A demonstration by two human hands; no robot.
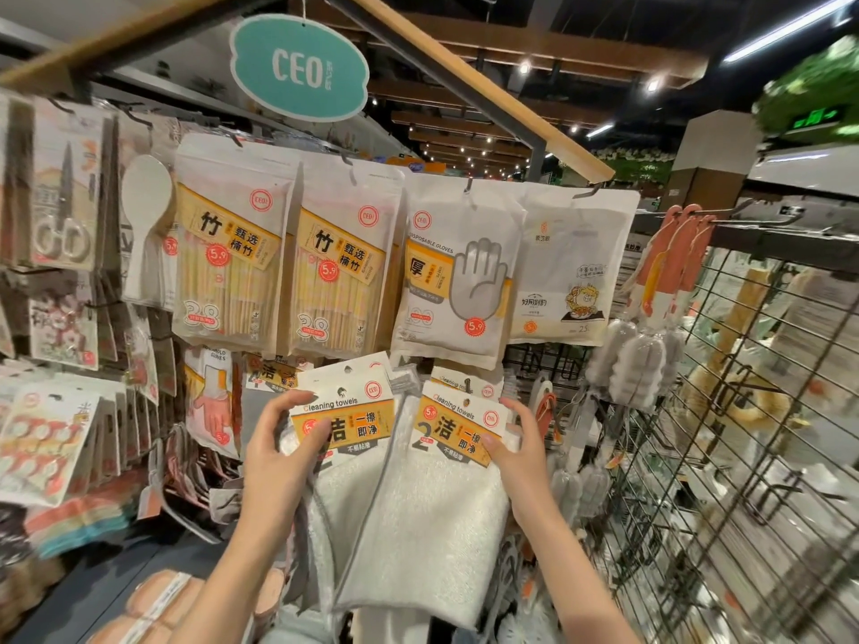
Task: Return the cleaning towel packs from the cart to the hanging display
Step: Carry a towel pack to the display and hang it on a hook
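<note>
Left hand (279,450) fingers (290,404) curled round the header card of one cleaning towel pack (346,462), thumb on its front. Right hand (516,446) likewise pinching a second cleaning towel pack (441,499), both raised side by side just below the disposable gloves bag (458,271) on the hanging display (511,104).

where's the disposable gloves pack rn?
Head view, upper centre-right: the gloves pack hangs on the top row, between a chopsticks pack on its left and a white pack on its right, above the towel packs.
</note>
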